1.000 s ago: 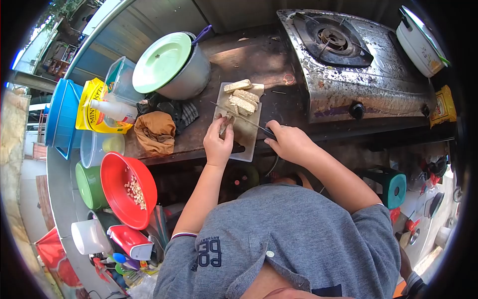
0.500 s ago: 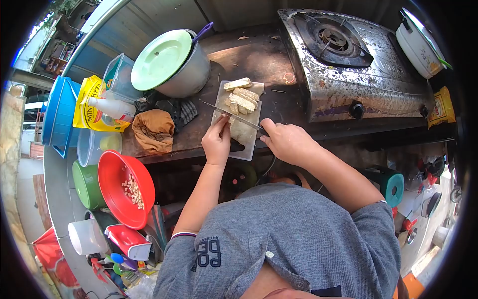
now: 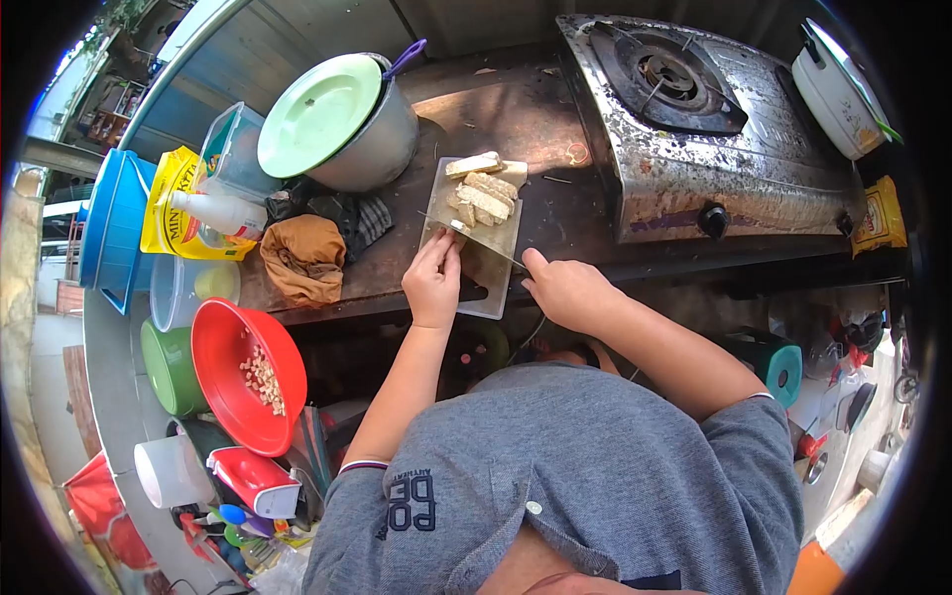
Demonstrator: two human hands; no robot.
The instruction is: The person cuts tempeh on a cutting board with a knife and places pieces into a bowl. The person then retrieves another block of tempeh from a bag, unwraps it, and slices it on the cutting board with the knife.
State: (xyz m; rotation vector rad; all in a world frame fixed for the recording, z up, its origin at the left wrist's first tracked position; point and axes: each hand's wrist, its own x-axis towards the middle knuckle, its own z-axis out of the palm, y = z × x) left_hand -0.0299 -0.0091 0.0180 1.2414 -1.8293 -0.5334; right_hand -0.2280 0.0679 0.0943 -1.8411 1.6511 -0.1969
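Note:
In the head view, my right hand [image 3: 573, 293] is closed around the handle of a knife [image 3: 488, 245], mostly hidden by the fingers. Its thin blade slants across the cutting board [image 3: 480, 268] to the fingertips of my left hand [image 3: 433, 283]. Those fingers are pinched together on a piece of tempeh, largely covered by them. A small pale cut bit [image 3: 458, 225] sits right at the blade. On the far half of the board lie several tempeh strips [image 3: 486, 193], piled loosely.
Left of the board are a brown cloth [image 3: 303, 262] and a large pot [image 3: 382, 149] under a green plate [image 3: 319, 114]. A red bowl [image 3: 223, 387] holds small diced pieces. The gas stove [image 3: 754, 169] stands at right, and a yellow packet [image 3: 191, 203] at left.
The knife blade has turned and now looks thinner, seen nearly edge-on. A small pale bit now shows at the blade by my left fingertips. Both hands stay in nearly the same place.

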